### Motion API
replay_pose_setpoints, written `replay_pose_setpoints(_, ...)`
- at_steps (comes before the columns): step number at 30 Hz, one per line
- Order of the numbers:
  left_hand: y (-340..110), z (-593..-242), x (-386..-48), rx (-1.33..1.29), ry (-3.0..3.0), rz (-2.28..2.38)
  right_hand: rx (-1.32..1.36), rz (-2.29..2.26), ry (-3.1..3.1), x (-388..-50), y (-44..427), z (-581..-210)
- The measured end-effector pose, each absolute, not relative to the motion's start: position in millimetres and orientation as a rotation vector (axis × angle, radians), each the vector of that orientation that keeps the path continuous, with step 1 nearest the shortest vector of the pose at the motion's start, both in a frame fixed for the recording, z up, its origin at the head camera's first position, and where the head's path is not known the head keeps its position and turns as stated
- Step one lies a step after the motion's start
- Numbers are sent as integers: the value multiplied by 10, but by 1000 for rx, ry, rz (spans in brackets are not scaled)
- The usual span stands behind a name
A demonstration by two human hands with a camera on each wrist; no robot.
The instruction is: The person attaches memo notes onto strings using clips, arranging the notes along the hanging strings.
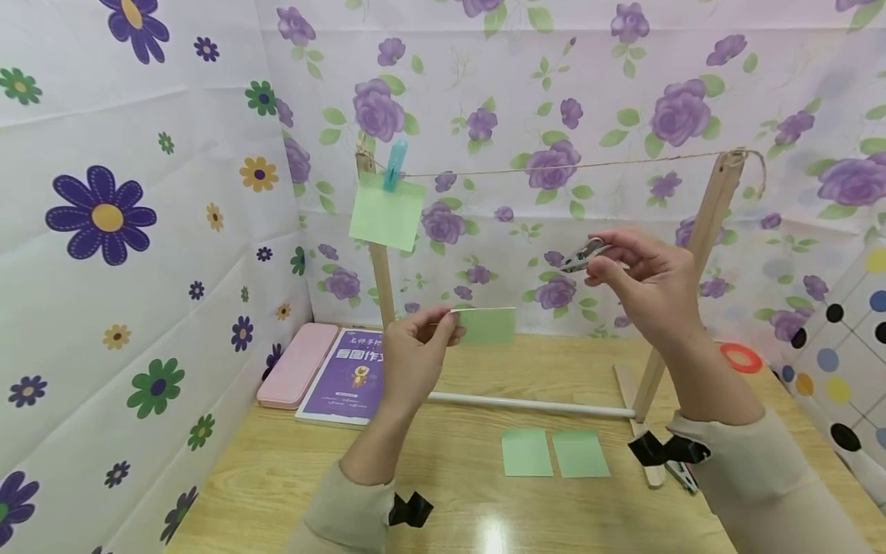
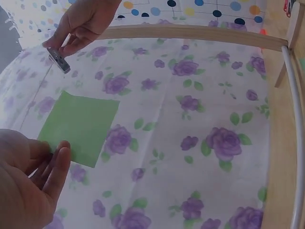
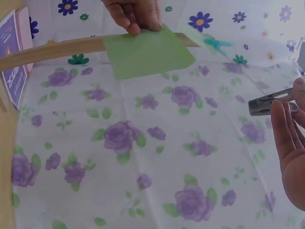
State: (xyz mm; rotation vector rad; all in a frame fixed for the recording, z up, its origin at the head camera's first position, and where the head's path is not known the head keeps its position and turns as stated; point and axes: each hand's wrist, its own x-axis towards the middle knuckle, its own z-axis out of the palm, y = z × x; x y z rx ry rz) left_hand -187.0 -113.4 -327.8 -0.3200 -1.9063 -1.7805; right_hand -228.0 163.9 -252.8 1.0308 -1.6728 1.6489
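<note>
My left hand (image 1: 418,358) pinches one edge of a green square of paper (image 1: 487,326), which the left wrist view shows as a flat sheet (image 2: 81,129). A metal clothespin (image 1: 584,255) is pinched between the thumb and fingers of my right hand (image 1: 647,285), up and right of the paper. In the right wrist view the clothespin (image 3: 269,103) points away from the fingertips. A twine line (image 1: 554,166) runs between two wooden posts above both hands. From its left end hangs another green paper (image 1: 388,211), held by a blue clothespin (image 1: 394,165).
Two green paper squares (image 1: 527,452) lie on the wooden table (image 1: 450,492). A white rod (image 1: 533,404) joins the posts near the bottom. At the left are a purple book (image 1: 346,377) and a pink case (image 1: 301,365). An orange ring (image 1: 741,358) lies at right.
</note>
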Motion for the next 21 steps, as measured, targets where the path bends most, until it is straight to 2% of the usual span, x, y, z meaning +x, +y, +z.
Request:
replay_pose_setpoints(6,-1146,-2979,-1845,-313,-1931,-1717,1128,1532,-1665,-2264,1498,-2214)
replay_pose_setpoints(14,-1285,-2556,-1881,-389,-1881,-1619,1093,1340,-1739,-2205,1321,-1826)
replay_pose_setpoints(21,-1357,-2369,-2001,-430,-1958,-1558,1119,1283,-1728,-2281,1200,-1587)
